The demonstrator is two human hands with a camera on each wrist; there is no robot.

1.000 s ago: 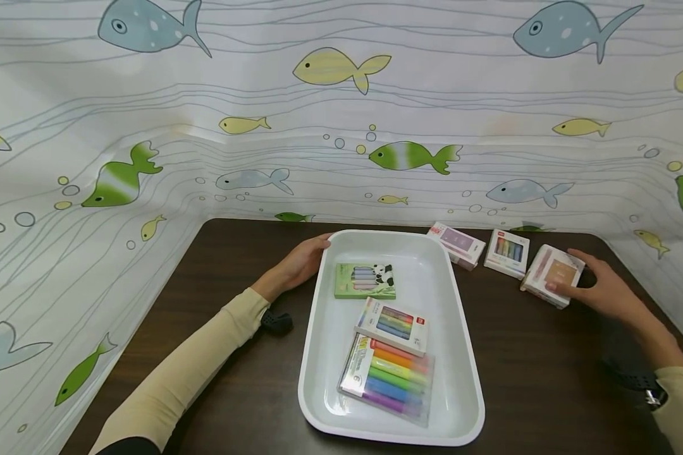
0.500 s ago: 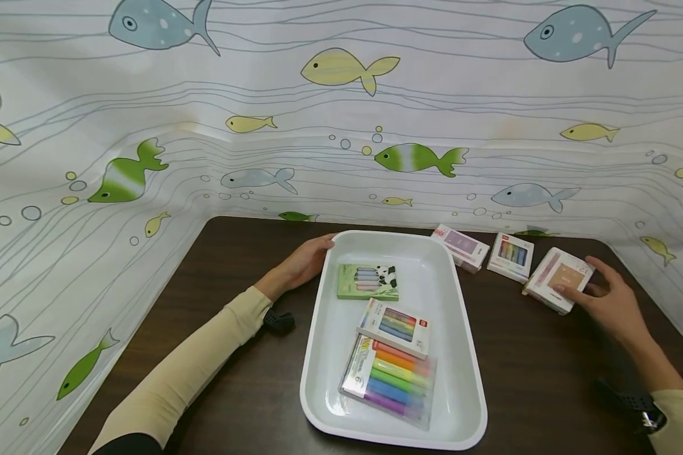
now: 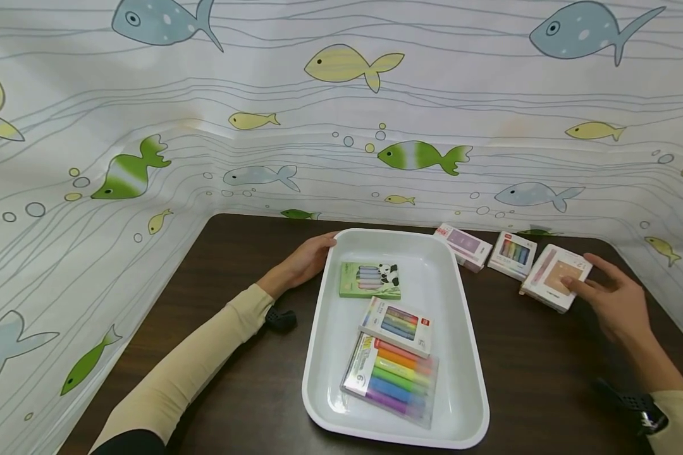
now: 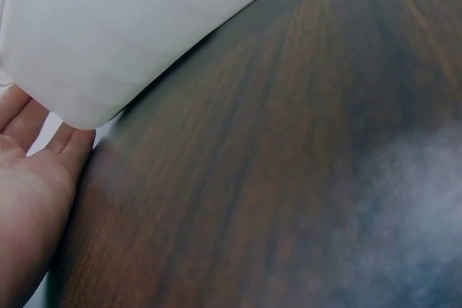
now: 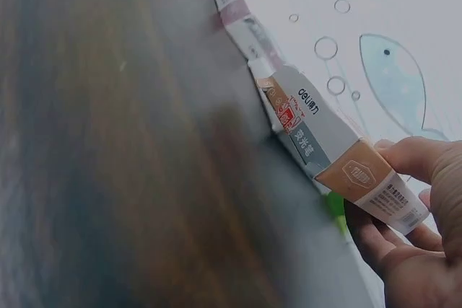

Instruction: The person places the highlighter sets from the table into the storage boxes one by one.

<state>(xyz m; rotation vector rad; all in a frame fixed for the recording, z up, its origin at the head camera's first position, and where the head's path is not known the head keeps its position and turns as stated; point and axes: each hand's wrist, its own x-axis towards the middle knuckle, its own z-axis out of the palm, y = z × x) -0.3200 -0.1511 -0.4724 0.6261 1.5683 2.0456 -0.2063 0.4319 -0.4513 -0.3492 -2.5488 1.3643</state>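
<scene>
My left hand (image 3: pixel 307 259) holds the back left corner of a white tray (image 3: pixel 313 366); in the left wrist view, the fingers (image 4: pixel 68 142) reach round the corner. Inside the tray lie a green panda box (image 3: pixel 350 287), a white box with a coloured-stick picture (image 3: pixel 401 325) and a clear pack of rainbow markers (image 3: pixel 395 379). At the right, my right hand (image 3: pixel 617 297) pinches a white and brown highlighter box (image 3: pixel 554 275) at its right end, the thumb on its upper face. The box's printed end (image 5: pixel 357 171) faces the right wrist camera.
A white and purple box (image 3: pixel 467 243) and a white box with a coloured-stick picture (image 3: pixel 512 253) lie left of the highlighter box on the dark wooden table (image 3: pixel 541 379). A fish-patterned sheet (image 3: pixel 319 139) rises along the back and sides.
My right hand has shifted slightly and the highlighter box's tilt has changed a little in its grip. The left hand stays at the tray's corner. The whole view has drifted slightly.
</scene>
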